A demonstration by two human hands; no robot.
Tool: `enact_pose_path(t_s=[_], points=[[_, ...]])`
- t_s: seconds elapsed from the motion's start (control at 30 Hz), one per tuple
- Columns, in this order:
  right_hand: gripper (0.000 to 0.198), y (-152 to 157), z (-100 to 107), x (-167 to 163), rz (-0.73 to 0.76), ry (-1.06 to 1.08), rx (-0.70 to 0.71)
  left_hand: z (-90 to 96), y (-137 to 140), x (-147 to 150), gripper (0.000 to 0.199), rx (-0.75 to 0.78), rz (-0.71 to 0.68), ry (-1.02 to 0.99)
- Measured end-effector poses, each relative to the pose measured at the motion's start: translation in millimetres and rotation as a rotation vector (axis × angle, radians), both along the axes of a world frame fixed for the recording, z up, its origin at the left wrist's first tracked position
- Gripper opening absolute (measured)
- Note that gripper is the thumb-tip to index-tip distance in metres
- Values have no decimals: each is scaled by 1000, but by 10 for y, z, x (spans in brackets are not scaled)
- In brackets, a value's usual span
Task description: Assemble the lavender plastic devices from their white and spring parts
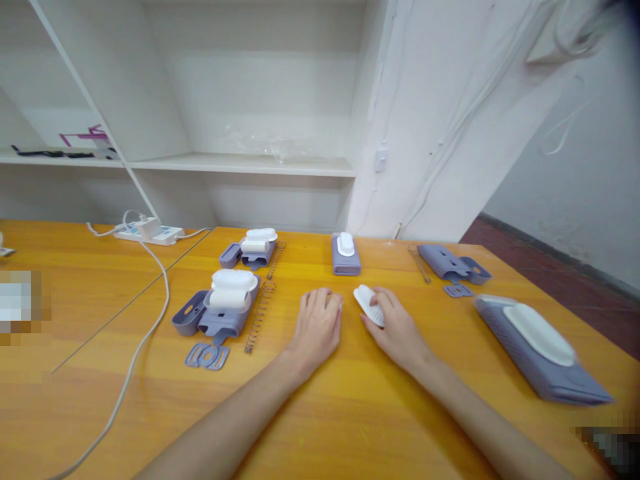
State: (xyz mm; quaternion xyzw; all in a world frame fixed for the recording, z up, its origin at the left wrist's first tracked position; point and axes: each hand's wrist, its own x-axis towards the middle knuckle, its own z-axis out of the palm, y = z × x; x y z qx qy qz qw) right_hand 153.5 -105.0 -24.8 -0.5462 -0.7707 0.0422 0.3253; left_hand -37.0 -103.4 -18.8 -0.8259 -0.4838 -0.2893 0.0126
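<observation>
In the middle of the table my left hand (316, 325) rests palm down, fingers loosely bent and slightly apart, with nothing visible in it. To its right, my right hand (395, 327) grips a white oval ribbed plastic piece (367, 300) between thumb and fingers, tilted just above or against the tabletop. Beyond the hands stands a purple-grey plastic case (346, 262) with a white oval part (345, 245) on top. Left of my left hand lies a long coil spring (260, 317), beside another purple-grey case (225, 325) that carries a white roll (229, 300) and a white oval part (235, 279).
A purple-grey cap (189, 313) and flat cut-out plates (207, 357) lie at left. A further parts set (257, 247) sits behind. At right are an opened case (443, 262), a spring (420, 264) and a large case (540, 353). A white cable (150, 333) runs from a power strip (150, 231).
</observation>
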Motion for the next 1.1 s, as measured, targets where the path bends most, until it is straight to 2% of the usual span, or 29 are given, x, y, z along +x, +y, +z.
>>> enact_pose_path(t_s=[0.13, 0.27, 0.4, 0.5, 0.57, 0.67, 0.83, 0.97, 1.1], points=[[38, -208, 59, -248, 94, 101, -75, 17, -14, 4, 19, 44, 33, -19], [36, -225, 131, -219, 51, 173, -19, 57, -48, 11, 22, 73, -22, -25], [33, 84, 167, 92, -79, 47, 161, 104, -80, 14, 35, 66, -113, 12], [35, 441, 204, 477, -265, -107, 255, 118, -88, 16, 44, 75, -158, 43], [37, 661, 231, 768, -404, -190, 259, 113, -85, 17, 47, 81, -167, 46], [41, 895, 235, 1194, -599, -302, 198, 92, -72, 18, 46, 74, -158, 51], [49, 1039, 95, 1707, -708, -441, -5, 57, -53, 22, 40, 61, -136, 75], [46, 1056, 11, 1841, -762, -436, -157, 45, -50, 27, 37, 61, -134, 76], [47, 1081, 33, 1820, -822, -407, -220, 49, -52, 28, 37, 50, -128, 93]])
